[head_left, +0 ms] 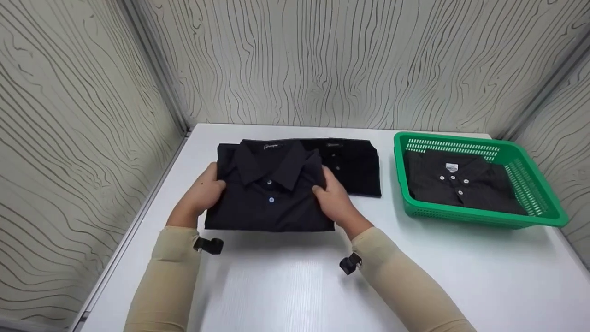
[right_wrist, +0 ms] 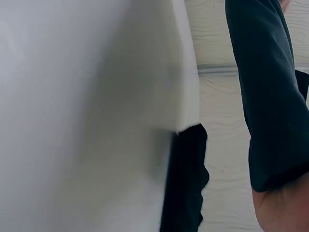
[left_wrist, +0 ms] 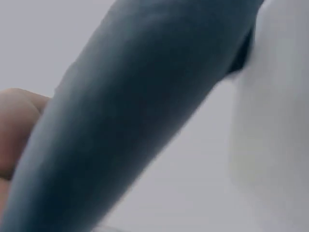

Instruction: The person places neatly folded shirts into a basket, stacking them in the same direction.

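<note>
A folded black polo shirt (head_left: 262, 210) with a collar and white buttons is held up between both hands in the head view. My left hand (head_left: 203, 190) grips its left side, thumb on top. On the opposite side my right hand (head_left: 335, 197) pinches the edge with the thumb over the front. The left wrist view is mostly filled by the dark folded cloth (left_wrist: 130, 111), with part of the hand at the left. In the right wrist view the held shirt (right_wrist: 270, 96) stands above the white table, the hand at its lower corner.
Behind the held shirt lies another folded black shirt (head_left: 362, 173), partly covered by it in the head view. To the right stands a green basket (head_left: 484, 219) holding a folded black shirt (head_left: 484, 191) with white buttons. Patterned panels (head_left: 295, 64) enclose the white table (head_left: 276, 286).
</note>
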A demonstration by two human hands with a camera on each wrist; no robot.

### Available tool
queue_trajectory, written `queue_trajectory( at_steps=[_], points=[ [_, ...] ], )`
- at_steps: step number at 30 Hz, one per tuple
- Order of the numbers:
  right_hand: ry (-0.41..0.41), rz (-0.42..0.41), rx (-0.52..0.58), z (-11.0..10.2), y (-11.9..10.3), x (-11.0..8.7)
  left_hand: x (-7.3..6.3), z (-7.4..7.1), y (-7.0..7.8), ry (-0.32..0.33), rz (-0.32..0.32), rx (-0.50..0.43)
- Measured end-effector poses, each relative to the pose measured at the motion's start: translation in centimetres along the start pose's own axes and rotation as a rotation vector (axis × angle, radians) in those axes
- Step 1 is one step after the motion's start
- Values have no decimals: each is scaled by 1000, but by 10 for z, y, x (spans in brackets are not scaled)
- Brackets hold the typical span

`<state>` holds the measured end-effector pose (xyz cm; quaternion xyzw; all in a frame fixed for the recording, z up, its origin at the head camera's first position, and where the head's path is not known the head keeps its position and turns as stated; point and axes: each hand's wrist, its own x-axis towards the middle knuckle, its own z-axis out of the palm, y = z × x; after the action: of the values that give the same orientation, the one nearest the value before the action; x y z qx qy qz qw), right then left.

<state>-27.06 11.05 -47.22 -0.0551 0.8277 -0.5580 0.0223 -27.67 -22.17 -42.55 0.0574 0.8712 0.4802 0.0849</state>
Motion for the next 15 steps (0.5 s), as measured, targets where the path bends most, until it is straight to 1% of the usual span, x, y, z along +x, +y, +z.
queue_trajectory(
  at_steps=[7, 12, 15],
  points=[
    [25, -55, -34, -44, -4, -5, 11, 22, 24, 28, 65, 100],
    [32, -80, -78, -74, -1, -10, 18, 41, 37, 48, 105, 116],
    [36, -98, -84, -91, 2, -14, 20, 51, 45, 53, 130, 122]
  ],
)
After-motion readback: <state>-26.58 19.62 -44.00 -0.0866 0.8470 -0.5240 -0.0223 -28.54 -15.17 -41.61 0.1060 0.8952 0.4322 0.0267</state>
